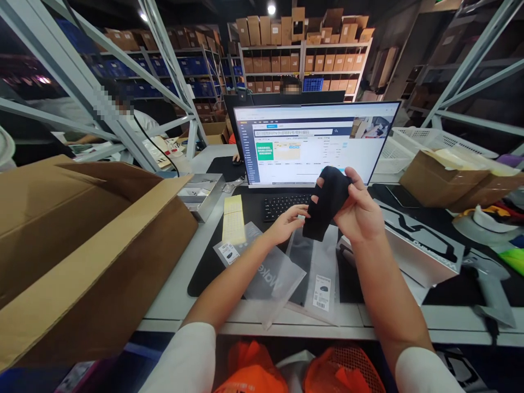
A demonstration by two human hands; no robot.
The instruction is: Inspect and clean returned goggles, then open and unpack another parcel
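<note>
My right hand (360, 210) is wrapped round the upper part of a black fabric item (327, 202) and holds it up in front of the monitor (313, 143). My left hand (289, 220) pinches a small white tag at the item's lower left edge. Both hands hover above a black keyboard (282, 206). Beneath them, two frosted plastic bags (274, 273) with barcode labels lie flat on the black desk mat (208, 267).
A large open cardboard box (82, 245) fills the left. A metal tray (202, 194) and a yellow label strip (233, 218) lie beside the keyboard. Cardboard boxes (442, 180), a white basket (426, 139) and a scanner (487, 284) sit at right. People sit beyond the monitor.
</note>
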